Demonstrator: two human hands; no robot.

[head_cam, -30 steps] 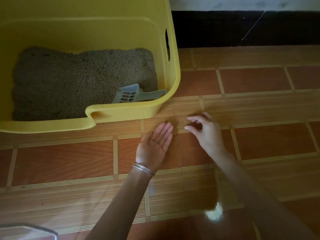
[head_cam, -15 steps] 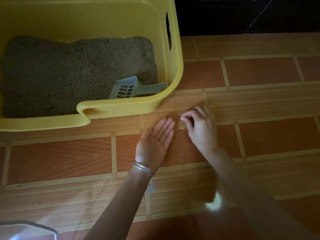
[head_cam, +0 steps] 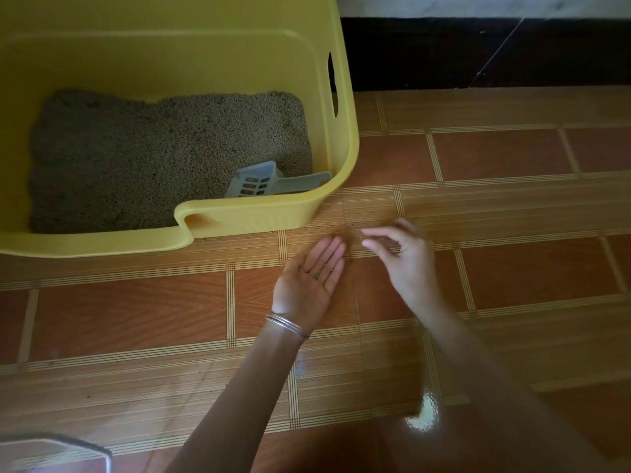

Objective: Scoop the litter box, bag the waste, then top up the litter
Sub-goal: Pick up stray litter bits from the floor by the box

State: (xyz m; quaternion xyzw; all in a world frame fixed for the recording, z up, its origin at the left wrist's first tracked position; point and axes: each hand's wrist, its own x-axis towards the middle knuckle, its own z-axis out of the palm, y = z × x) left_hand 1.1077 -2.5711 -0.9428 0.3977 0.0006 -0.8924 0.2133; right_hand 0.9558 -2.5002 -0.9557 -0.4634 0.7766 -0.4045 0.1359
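We are holding the left hand [head_cam: 307, 281] open, palm up, mid-frame, as a tray for spilled grains [head_cam: 322, 268]; the fingers [head_cam: 372, 241] of the right hand [head_cam: 409, 268] are curling, and we cannot tell their grip.

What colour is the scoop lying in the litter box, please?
The scoop is pale blue-grey, as the head view shows.

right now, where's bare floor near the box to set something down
Free: the tiles right of the box, up to the dark baseboard, and the tiles in front of it, left of the left hand. Crowded: by the box's front right corner, where the right hand is too.
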